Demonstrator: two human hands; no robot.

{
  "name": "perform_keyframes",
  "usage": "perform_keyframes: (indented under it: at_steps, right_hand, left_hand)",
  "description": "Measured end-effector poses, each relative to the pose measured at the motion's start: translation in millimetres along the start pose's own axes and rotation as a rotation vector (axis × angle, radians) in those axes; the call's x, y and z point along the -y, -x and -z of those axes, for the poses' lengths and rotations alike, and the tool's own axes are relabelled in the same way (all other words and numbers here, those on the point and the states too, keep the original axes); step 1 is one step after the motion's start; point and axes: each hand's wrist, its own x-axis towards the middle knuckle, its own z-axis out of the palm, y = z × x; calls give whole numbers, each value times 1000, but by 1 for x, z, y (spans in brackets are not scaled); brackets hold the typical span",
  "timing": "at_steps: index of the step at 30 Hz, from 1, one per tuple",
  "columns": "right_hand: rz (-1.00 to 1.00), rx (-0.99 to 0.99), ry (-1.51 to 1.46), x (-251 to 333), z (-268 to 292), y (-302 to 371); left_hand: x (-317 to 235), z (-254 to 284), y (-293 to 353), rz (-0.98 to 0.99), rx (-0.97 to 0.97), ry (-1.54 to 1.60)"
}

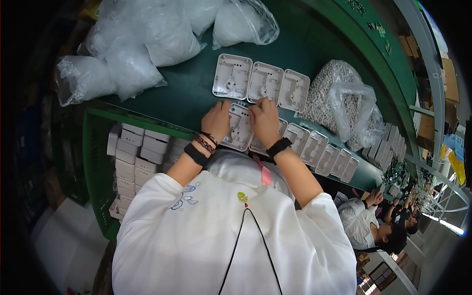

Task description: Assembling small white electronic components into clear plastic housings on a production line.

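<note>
Resting near the centre of the frame, on the green belt (196,98): a white plastic housing (239,129), lying flat with its hollow side up, directly between the two hands. Touching its left edge, the left hand (216,120), fingers curled down onto the part, not lifting it. Pressing on its upper right corner, the right hand (264,120), fingertips pinching something small there; too small to tell what. Wearing dark bands and a beaded bracelet on the left wrist, a black band on the right.

Standing at the left of the frame, below the belt: a green crate (96,162), holding stacked white boxes (135,162) in neat columns.

Lying in the upper left and upper centre: several clear plastic bags (137,44) filled with pale white material, touching one another. Sitting just above the hands: a row of three housings (260,81), side by side. Running from the centre toward the lower right: a line of more housings (319,150), leaning one on another along the belt edge. Lying at the upper right of centre: a clear bag of small grey parts (334,96), with a looser empty-looking bag on top of it.

Sitting at the lower right: other people (373,221) along the same belt.
</note>
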Motion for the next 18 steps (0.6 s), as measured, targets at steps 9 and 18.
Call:
perform_keyframes:
  at_steps: [9, 18]
  right_hand:
    - [301, 18, 257, 4, -3, -23]
    - [481, 117, 415, 3, -9, -41]
  left_hand:
    - [2, 3, 19, 124, 198, -33]
    - [7, 8, 16, 202, 322, -166]
